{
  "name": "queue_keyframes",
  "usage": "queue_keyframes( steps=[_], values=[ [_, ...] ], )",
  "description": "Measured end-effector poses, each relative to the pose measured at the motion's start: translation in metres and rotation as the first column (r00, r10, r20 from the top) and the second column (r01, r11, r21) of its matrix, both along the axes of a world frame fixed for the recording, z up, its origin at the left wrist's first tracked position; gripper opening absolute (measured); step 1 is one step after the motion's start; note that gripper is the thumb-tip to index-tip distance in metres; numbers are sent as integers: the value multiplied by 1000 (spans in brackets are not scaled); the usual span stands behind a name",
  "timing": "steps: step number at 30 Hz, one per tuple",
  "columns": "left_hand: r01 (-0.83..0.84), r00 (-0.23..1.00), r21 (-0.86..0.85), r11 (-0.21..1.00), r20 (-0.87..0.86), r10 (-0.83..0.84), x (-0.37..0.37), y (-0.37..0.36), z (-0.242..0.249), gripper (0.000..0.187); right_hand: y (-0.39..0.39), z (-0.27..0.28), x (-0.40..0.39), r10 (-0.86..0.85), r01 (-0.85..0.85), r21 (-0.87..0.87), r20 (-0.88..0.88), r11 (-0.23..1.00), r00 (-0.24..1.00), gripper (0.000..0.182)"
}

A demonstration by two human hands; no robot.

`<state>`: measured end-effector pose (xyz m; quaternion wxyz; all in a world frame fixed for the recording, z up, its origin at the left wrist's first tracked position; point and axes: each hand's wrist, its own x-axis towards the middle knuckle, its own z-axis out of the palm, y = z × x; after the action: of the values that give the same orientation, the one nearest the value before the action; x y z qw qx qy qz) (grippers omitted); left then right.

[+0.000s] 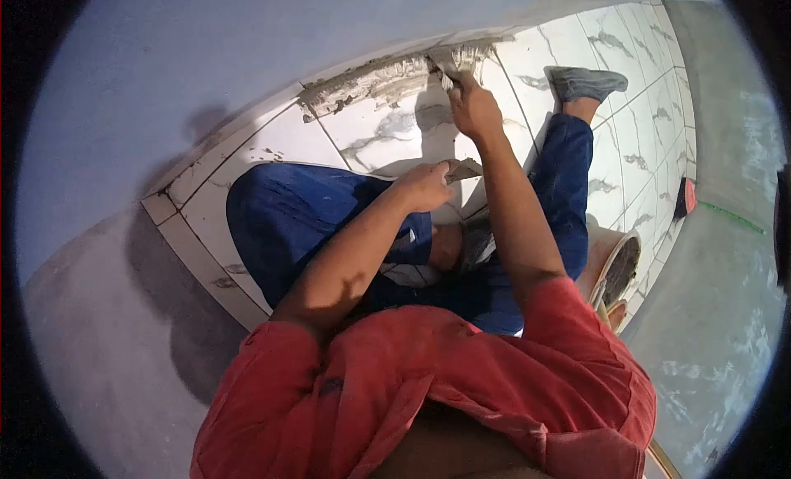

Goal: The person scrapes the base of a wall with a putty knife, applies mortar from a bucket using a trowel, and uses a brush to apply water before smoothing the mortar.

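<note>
My right hand (476, 110) reaches forward to the base of the wall, closed round a putty knife (446, 74). Its blade is at a grey, rough band of mortar (375, 82) smeared along the joint of wall and floor. Closer to my body, my left hand (425, 187) grips a flat, grey-smeared blade (464, 169), which looks like a second putty knife; its handle is hidden in my fingers. Both hands are above white marble-patterned floor tiles (387, 137), and dark crumbs lie near the mortar's left end.
A mortar-stained bucket (608, 261) lies or leans by my right leg. Further right, a small red and black object (685, 198) sits near the grey wall (733, 314), beside a thin green strip (732, 216). My bent legs and dark shoe (587, 83) occupy the floor.
</note>
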<state>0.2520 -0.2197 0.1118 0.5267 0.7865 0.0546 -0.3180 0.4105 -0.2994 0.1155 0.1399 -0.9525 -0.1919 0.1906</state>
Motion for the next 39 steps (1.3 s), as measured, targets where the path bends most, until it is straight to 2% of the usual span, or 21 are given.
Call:
queue_keyframes(
  steps=[4,7,9,13,17,18,19,21,23,25,27,29,33,35,37,38,39],
  values=[
    [110,993,42,993,-45,-108,4,4,1,58,13,-9,-3,11,-13,-56,-28,998,1000,37],
    [28,998,32,999,57,-29,2,3,-3,53,14,3,-8,25,-37,-119,-95,992,995,37],
    [24,999,14,1000,23,-24,2,4,3,51,14,12,-12,58,-59,66,25,996,998,28],
    [-1,1000,21,1000,-9,1,1,9,22,43,34,-4,-18,24,-22,-37,46,999,999,30],
    [23,1000,28,999,-5,-23,1,8,11,48,18,4,-29,69,-69,8,-18,998,997,30],
    [41,999,26,999,0,-41,2,7,8,57,17,3,-29,65,-64,75,-9,995,998,31],
    [65,998,24,998,6,-65,1,3,4,68,20,5,-29,69,-68,70,-7,995,998,31],
    [80,997,60,995,16,-81,0,-5,-10,67,37,6,-26,3,-4,21,34,1000,999,38],
    [85,996,105,991,21,-87,-1,-2,-8,66,39,-13,-26,27,-29,49,37,998,999,37],
    [53,998,74,996,29,-55,-1,3,3,64,38,-10,-34,63,-66,-87,-33,994,997,37],
    [99,995,87,991,-28,-97,1,3,2,58,35,1,-36,81,-88,-96,-71,992,994,38],
    [72,993,67,995,83,-77,-2,-3,-6,60,34,7,-38,137,-137,38,4,990,991,39],
    [127,989,66,990,63,-132,-1,-3,-9,55,58,-4,-45,43,-43,-9,-14,999,999,38],
    [77,996,68,995,43,-80,-4,1,4,52,55,0,-51,65,-67,-57,-43,996,997,40],
    [89,993,105,990,74,-97,-3,-4,-6,52,46,9,-56,74,-86,-120,-100,989,992,39],
    [111,987,145,983,102,-127,-2,-6,-10,53,43,13,-58,99,-103,-49,-83,993,992,37],
    [112,986,141,984,103,-127,-1,-8,-15,53,45,15,-57,97,-102,-53,-82,993,992,37]
  ],
)
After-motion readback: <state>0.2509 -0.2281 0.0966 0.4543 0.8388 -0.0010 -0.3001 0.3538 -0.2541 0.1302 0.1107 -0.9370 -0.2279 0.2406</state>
